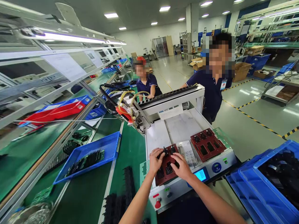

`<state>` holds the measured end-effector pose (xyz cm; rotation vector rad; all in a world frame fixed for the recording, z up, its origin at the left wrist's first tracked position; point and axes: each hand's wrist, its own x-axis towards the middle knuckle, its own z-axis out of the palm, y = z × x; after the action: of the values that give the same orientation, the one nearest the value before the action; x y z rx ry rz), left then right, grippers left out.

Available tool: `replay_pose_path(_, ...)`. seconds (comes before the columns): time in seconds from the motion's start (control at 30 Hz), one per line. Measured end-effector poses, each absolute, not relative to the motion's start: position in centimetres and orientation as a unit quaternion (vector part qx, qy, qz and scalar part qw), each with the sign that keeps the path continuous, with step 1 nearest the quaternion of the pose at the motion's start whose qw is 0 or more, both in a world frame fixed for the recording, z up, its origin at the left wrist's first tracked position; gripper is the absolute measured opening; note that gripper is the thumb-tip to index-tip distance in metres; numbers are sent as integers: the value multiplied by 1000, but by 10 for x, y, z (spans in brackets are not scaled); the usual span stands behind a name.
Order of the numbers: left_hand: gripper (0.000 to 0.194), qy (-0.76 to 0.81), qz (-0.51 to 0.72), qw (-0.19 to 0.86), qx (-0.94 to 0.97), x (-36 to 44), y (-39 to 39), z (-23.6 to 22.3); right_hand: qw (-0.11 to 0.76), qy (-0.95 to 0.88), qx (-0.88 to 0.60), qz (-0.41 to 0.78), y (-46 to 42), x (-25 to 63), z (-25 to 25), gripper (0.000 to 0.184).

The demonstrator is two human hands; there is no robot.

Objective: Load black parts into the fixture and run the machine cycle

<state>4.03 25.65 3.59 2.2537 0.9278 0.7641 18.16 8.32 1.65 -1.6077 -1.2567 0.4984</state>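
Both hands are over a dark red fixture [163,179] with cut-out pockets, on the front of a white bench-top machine [154,140]. My left hand [156,160] has its thumb and fingers closed on a small black plastic part [165,151] at the fixture's far side. My right hand [183,167] rests at the fixture's right edge, thumb and fingers apart. Another black part [173,149] sits near its fingertips, and a square black part [168,169] lies in a pocket near its thumb. The left palm hides some pockets.
A second red fixture [205,152] holds several black parts in its far row. Blue trays [259,174] with black parts stand at right. A blue tray [112,146] of circuit boards and rows of black parts [127,183] lie left. Two people stand beyond the machine's gantry [173,99].
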Motion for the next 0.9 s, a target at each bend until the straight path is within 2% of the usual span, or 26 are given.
replay_pose_path(0.07, 23, 307, 327, 332, 830, 46, 237, 54, 510, -523, -653, 200, 79, 183, 27, 67)
replay_pose_path(0.13, 23, 259, 316, 384, 828, 58, 209, 71, 505, -543, -646, 181, 73, 189, 37, 88)
replay_pose_path(0.17, 22, 235, 297, 407, 831, 65, 193, 77, 497, -555, -645, 172, 70, 195, 41, 90)
replay_pose_path(0.23, 22, 199, 270, 433, 836, 79, 163, 86, 472, -585, -637, 169, 61, 214, 47, 81)
replay_pose_path(0.3, 25, 195, 274, 439, 833, 88, 143, 90, 460, -589, -642, 174, 48, 244, 49, 60)
replay_pose_path(0.37, 24, 233, 312, 428, 815, 84, 134, 88, 486, -522, -684, 151, 32, 283, 47, 34)
replay_pose_path(0.43, 19, 295, 357, 403, 790, 65, 132, 80, 524, -406, -743, 96, 19, 322, 42, 27)
replay_pose_path(0.5, 17, 360, 392, 364, 764, 33, 126, 64, 538, -342, -768, 57, 11, 351, 34, 32)
replay_pose_path(0.6, 16, 446, 389, 322, 739, -27, 100, 24, 550, -349, -756, 64, 9, 369, 20, 34)
replay_pose_path(0.77, 22, 593, 271, 310, 692, -124, 6, -58, 509, -425, -741, 109, 9, 363, 3, 39)
replay_pose_path(0.9, 24, 706, 199, 212, 645, -170, -51, -104, 470, -421, -770, 97, 14, 375, -8, 40)
